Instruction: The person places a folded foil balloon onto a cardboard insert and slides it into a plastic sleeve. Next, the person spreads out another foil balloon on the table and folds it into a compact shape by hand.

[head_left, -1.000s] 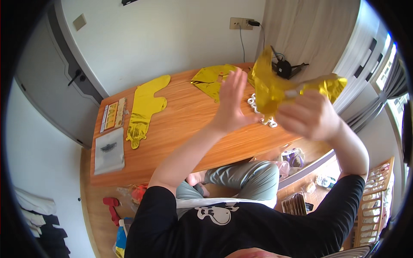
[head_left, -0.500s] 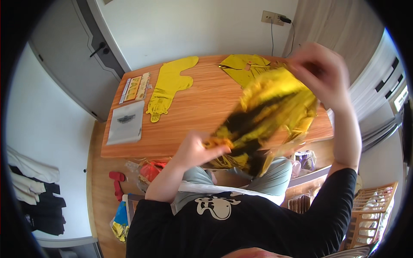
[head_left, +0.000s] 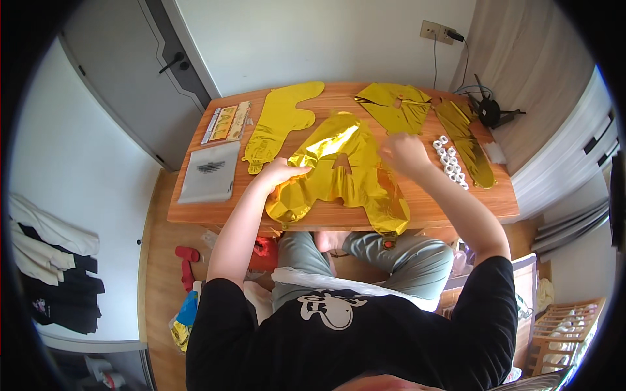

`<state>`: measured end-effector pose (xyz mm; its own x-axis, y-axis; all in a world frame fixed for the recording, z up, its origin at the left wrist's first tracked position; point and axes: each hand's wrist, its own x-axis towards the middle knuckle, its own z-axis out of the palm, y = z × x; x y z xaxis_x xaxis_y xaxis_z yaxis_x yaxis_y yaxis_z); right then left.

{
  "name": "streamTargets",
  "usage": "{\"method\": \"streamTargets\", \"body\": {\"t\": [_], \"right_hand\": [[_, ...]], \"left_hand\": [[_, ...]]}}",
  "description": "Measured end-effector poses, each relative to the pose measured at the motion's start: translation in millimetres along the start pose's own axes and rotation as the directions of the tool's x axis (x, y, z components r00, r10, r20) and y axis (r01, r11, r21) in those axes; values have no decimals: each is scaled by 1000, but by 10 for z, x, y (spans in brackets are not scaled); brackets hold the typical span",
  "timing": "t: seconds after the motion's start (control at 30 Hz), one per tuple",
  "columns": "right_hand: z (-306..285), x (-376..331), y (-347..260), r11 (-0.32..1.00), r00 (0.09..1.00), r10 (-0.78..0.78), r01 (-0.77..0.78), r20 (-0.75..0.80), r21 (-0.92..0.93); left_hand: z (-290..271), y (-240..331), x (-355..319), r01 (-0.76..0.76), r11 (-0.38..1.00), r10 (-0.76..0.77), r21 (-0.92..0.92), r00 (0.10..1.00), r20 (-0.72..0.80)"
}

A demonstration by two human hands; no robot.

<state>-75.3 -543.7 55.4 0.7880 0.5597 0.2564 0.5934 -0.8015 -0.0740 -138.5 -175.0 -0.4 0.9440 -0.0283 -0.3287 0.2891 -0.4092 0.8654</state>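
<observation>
Your left hand (head_left: 282,173) has its fingers nearly closed on the left side of the middle foil (head_left: 319,179), at the tabletop's (head_left: 251,212) front edge; your right hand (head_left: 405,155) curls beside its right side, grip unclear. To flatten it well, smooth outward gently and support the overhanging right leg. Count one bag (head_left: 212,186), one card (head_left: 228,124), four foils including the middle one, and about eleven white rings (head_left: 452,160), closely bunched near the right edge.
</observation>
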Motion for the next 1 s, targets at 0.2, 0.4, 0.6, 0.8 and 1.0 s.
{"method": "streamTargets", "body": {"t": [0.2, 0.4, 0.6, 0.8, 1.0], "right_hand": [[293, -510, 115, 998, 991, -58, 55, 124, 31], [347, -437, 287, 998, 996, -64, 63, 65, 11], [272, -102, -100, 978, 982, -125, 146, -144, 152], [567, 919, -1353, 810, 903, -363, 428, -231, 400], [1206, 1618, -2340, 787, 951, -304, 285, -57, 547]], "left_hand": [[-31, 105, -14, -16, 995, 17, 102, 1000, -8], [-242, -56, -258, -133, 872, 304, 472, 902, -307], [-394, -532, -553, -120, 856, 443, 503, 672, -593], [-119, -593, -555, 196, 728, 504, 657, 497, -706], [-43, -647, -449, 82, 790, 520, 608, 436, -734]]}}
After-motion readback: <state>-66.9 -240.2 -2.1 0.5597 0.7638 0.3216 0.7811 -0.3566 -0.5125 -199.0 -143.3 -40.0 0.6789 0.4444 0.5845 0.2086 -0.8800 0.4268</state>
